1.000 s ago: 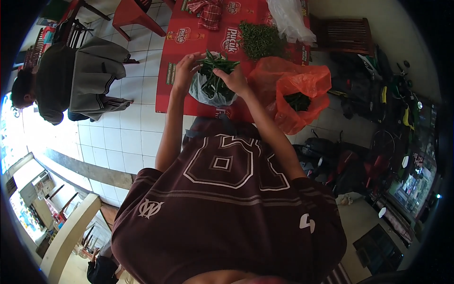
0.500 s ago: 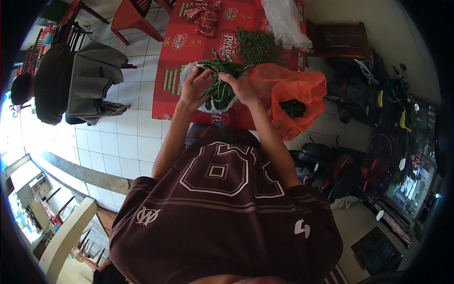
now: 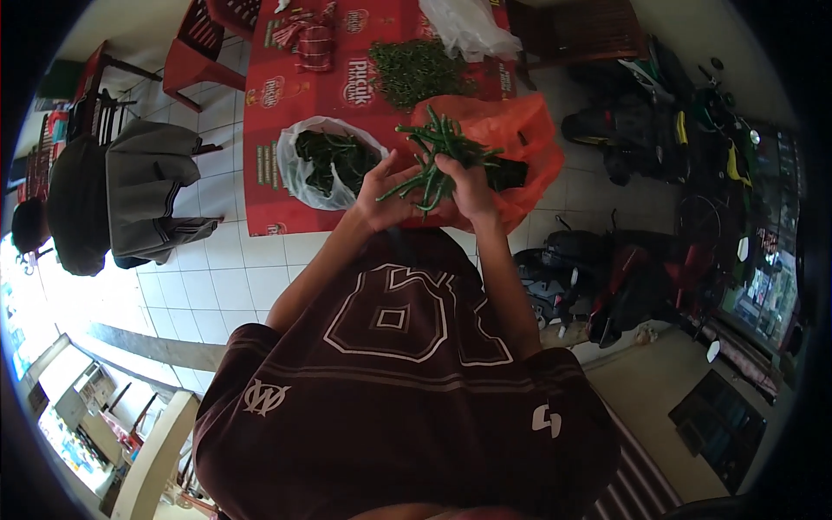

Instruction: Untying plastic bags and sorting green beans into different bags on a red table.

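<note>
A bunch of long, thin green pods, which look like green chillies (image 3: 433,146), is in my right hand (image 3: 471,192), its thumb pressed on top of them. My left hand (image 3: 387,198) is beside it, palm up and thumb stretched out, with the pod ends lying over its palm and fingers. Left of my hands, an opened white plastic bag (image 3: 290,178) holds more dark green pods. Under and behind the bunch sits an orange plastic bag (image 3: 539,139), its mouth open, with dark green contents partly showing.
On the red printed table cover (image 3: 260,212) lie a loose heap of small green pieces (image 3: 416,71), a red checked cloth (image 3: 314,43) and a clear plastic bag (image 3: 472,30). Chairs (image 3: 195,65) stand beyond; parked motorbikes (image 3: 598,286) are at the right.
Both hands have moved right with the bunch, from over the white bag to beside the orange bag. The white bag now shows uncovered. The whole view has shifted slightly.
</note>
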Demonstrator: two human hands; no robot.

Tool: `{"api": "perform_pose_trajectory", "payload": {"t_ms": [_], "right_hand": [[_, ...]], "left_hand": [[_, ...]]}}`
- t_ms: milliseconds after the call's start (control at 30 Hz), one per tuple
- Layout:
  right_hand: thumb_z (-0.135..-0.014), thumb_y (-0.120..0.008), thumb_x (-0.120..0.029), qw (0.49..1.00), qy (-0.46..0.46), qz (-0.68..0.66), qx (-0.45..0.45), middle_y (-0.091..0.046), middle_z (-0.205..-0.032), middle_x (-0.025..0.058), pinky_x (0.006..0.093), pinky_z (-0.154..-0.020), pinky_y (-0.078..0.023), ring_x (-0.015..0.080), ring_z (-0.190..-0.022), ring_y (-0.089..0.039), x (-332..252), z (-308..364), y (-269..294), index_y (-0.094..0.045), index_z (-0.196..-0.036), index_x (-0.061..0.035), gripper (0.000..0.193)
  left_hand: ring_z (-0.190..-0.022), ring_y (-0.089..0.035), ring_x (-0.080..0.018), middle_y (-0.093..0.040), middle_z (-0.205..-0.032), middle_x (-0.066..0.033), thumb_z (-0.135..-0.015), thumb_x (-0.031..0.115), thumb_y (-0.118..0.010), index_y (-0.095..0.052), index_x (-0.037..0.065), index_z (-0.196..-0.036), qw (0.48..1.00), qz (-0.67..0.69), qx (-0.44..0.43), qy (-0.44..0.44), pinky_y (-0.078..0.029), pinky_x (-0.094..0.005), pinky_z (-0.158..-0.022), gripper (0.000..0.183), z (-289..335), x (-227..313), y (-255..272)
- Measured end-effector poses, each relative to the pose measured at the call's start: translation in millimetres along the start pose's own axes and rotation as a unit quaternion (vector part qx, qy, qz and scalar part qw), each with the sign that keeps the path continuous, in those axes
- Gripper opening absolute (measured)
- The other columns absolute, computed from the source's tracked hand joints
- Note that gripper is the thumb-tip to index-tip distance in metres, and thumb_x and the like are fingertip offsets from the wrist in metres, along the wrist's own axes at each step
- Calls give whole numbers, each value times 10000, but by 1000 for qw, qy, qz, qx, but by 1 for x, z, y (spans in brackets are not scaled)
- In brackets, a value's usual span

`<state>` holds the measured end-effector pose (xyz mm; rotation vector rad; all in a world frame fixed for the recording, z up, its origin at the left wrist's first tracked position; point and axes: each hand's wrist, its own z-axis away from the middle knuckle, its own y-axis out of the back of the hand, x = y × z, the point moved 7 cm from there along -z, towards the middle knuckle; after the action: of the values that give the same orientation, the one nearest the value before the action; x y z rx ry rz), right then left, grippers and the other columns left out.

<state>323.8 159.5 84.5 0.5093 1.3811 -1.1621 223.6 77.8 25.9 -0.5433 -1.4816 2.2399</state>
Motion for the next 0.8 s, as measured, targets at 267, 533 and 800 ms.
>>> {"api": "perform_pose_trajectory", "payload": {"t_ms": [267,533,800], "right_hand": [[-928,-656,-119,992,6,-89,84,-646,-1102,47,344,-942,-497,164,-1017,-627,-15,52,100,-630,-1184,-13,278],[-918,-659,-144,979,52,-116,159,-640,-1137,84,385,-979,-510,205,-1073,-644,-44,72,183,-597,-1220,-13,334],[-937,-645,-144,971,67,-175,151,-628,-1184,44,360,-1024,-484,182,-1122,-618,-12,35,222,-574,-1294,-40,379]], "left_hand": [[-1255,-568,-339,-553,-1419,-163,-1016,628,-404,-489,36,-1439,989,-10,-102,111,-435,-545,-1057,732,-67,-62,-5],[-1124,-609,-262,-625,-1349,-117,-1049,527,-420,-519,44,-1414,945,-318,73,-18,-436,-378,-988,614,-126,-48,-25],[-1019,-610,-185,-682,-1161,-44,-1054,419,-515,-557,149,-1222,947,-231,111,-196,-466,-364,-906,320,-119,-1,-73]]}}
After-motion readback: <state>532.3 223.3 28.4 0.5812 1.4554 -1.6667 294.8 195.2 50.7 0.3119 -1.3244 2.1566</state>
